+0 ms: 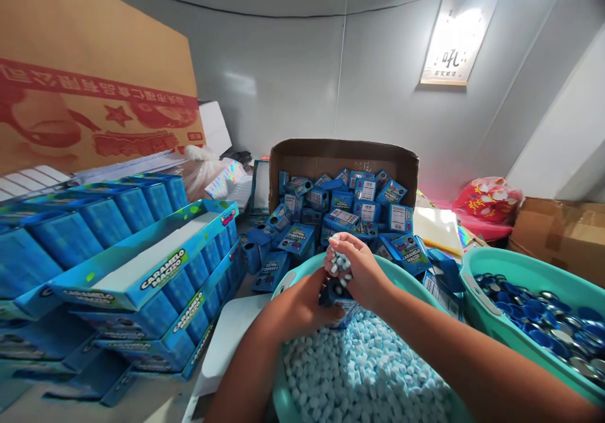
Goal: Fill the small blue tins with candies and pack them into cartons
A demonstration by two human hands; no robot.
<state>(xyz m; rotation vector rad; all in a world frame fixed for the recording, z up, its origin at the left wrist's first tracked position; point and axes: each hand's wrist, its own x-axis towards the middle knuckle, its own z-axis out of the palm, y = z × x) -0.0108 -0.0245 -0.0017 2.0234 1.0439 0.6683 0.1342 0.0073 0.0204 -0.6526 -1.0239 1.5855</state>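
My left hand is closed around a small blue carton, held upright over a teal basin full of pale blue candy tablets. My right hand is cupped just above the carton's top, closed on a handful of the tablets; some show between the fingers. Behind the hands, a cardboard box holds a heap of small blue cartons.
A second teal basin at the right holds several blue and silver round lids. Stacked blue display trays marked CARAMELO MACIZO fill the left. A large cardboard sheet leans at the back left. Another brown box sits far right.
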